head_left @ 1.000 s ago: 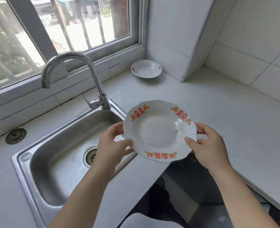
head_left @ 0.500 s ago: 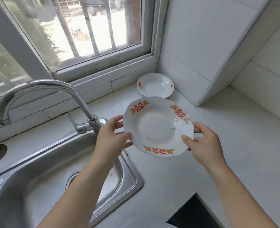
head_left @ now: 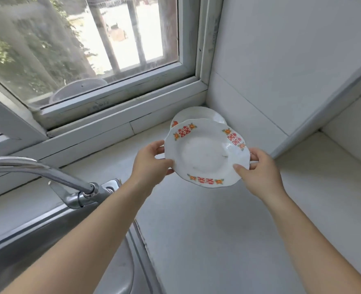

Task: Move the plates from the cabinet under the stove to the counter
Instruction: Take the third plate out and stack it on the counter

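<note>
We hold a plate in both hands above the white surface, close to the corner under the window. Our left hand has its grip closed on the plate's left rim, thumb lying over the top edge and the other fingers underneath. Our right hand grips the right rim the same way, its thumb pressed on the upper face near the lower right edge. The plate is white with a scalloped rim and red and orange motifs at three places around it, and it is tilted slightly toward us. Behind it, partly hidden by it, a second plate sits on the surface in the corner, against the tiled wall; we cannot tell whether the two touch. To the left, the tap arches over the steel sink, well apart from the plates.
</note>
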